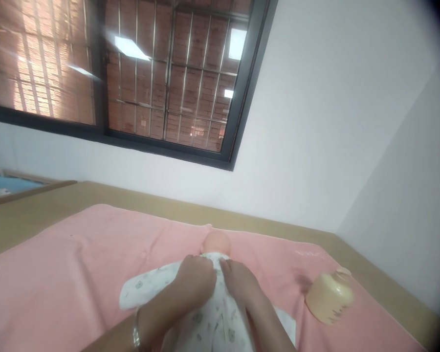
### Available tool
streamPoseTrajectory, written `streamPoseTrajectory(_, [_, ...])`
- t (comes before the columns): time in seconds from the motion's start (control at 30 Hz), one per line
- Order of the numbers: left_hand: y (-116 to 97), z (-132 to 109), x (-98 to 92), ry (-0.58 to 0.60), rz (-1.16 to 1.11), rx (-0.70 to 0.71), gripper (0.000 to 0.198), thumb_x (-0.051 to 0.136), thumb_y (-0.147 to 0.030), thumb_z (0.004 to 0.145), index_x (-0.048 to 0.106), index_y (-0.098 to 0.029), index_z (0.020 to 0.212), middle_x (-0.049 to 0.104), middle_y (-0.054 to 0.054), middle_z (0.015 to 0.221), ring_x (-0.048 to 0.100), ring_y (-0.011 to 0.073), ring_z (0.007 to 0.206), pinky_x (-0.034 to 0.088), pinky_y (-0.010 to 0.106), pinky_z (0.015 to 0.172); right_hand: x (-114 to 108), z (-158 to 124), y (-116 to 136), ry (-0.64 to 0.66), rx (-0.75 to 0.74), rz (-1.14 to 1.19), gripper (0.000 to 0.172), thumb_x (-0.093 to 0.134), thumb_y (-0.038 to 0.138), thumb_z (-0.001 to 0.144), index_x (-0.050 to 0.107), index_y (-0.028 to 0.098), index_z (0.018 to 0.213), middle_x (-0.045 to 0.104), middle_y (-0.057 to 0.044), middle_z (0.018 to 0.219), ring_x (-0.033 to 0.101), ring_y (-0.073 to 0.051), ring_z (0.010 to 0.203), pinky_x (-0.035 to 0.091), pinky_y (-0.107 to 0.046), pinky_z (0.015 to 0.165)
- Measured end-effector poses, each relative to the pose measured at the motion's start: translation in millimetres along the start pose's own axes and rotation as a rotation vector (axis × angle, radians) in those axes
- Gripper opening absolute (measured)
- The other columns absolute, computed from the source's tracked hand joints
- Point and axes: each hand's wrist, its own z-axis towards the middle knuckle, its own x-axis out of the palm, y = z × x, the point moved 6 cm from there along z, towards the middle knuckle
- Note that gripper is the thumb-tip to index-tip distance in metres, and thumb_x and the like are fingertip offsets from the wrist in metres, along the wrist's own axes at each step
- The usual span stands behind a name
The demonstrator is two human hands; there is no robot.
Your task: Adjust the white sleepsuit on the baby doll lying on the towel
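Note:
A baby doll point(216, 241) lies on the pink blanket, with its smooth round head away from me. It is covered by a white baby garment point(220, 313) with a small grey-green print, one sleeve stretched out to the left. My left hand point(198, 276), a silver bracelet at its wrist, is closed on the cloth just below the doll's neck. Beside it my right hand point(240, 281) grips the opposite front edge near the collar, thumb on top. My hands and forearms hide much of the doll's body.
The pink blanket point(124, 244) covers most of a tan padded surface point(146, 198). To the right, a pale yellow bottle point(326, 298) lies tilted on the blanket. Behind are a white wall point(308, 122) and a dark-framed barred window point(165, 146). Something blue point(12, 183) shows at far left.

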Motion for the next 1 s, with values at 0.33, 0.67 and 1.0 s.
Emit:
streamPoseTrajectory(0.33, [27.7, 16.8, 11.9, -0.010, -0.334, 0.009, 0.036, 0.028, -0.035, 0.090, 0.061, -0.022, 0.079, 0.067, 0.003, 0.085, 0.061, 0.0181, 0.074, 0.043, 0.028, 0.063, -11.9, -20.8, 23.5, -0.051, -0.016, -0.006, 0.062, 0.012, 0.049, 0.097, 0.065, 0.018, 0.089, 0.066, -0.011, 0.089, 0.060, -0.024, 0.084, 0.040, -0.031, 0.069])
streamPoseTrajectory(0.67, [-7.2, -9.2, -9.5, 0.144, 0.001, 0.018, 0.017, 0.047, -0.019, 0.077, 0.064, -0.016, 0.076, 0.067, 0.011, 0.080, 0.063, 0.0252, 0.072, 0.044, 0.036, 0.066, 0.8, 0.6, 0.8, -0.008, 0.012, 0.039, 0.073, 0.003, 0.051, 0.097, 0.065, 0.013, 0.094, 0.065, -0.015, 0.091, 0.061, -0.023, 0.086, 0.040, -0.030, 0.071])
streamPoseTrajectory(1.0, [28.4, 16.9, 12.1, -0.017, -0.321, -0.019, 0.040, 0.028, -0.033, 0.091, 0.066, -0.020, 0.085, 0.068, 0.007, 0.090, 0.063, 0.0208, 0.078, 0.043, 0.030, 0.065, -8.4, -16.9, 17.6, -0.029, 0.017, -0.080, 0.072, 0.009, 0.056, 0.095, 0.067, 0.015, 0.094, 0.066, -0.016, 0.091, 0.061, -0.025, 0.083, 0.040, -0.031, 0.068])
